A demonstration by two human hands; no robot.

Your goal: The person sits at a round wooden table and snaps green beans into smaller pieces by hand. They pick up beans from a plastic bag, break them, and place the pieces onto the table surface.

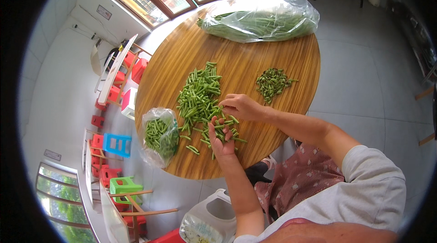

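A large heap of cut green bean pieces [199,94] lies on the round wooden table [239,62]. My left hand [221,137] is palm up at the heap's near end, with bean pieces lying across its palm and fingers. Just above it, my right hand [240,107] has thumb and fingers pinched together around what looks like a small green bean piece. Right of my hands sits a small pile of bean ends [274,84], partly brown. At the left edge stands a clear plastic bag of cut bean pieces [158,137]. A few loose pieces [192,150] lie between bag and hand.
Across the table's far side lies a big clear plastic bag of long whole beans [261,22]. A grey-white plastic stool [218,209] stands below the near edge. Folding tables with red stools, a blue stool [117,145] and a green stool [125,188] line the left side.
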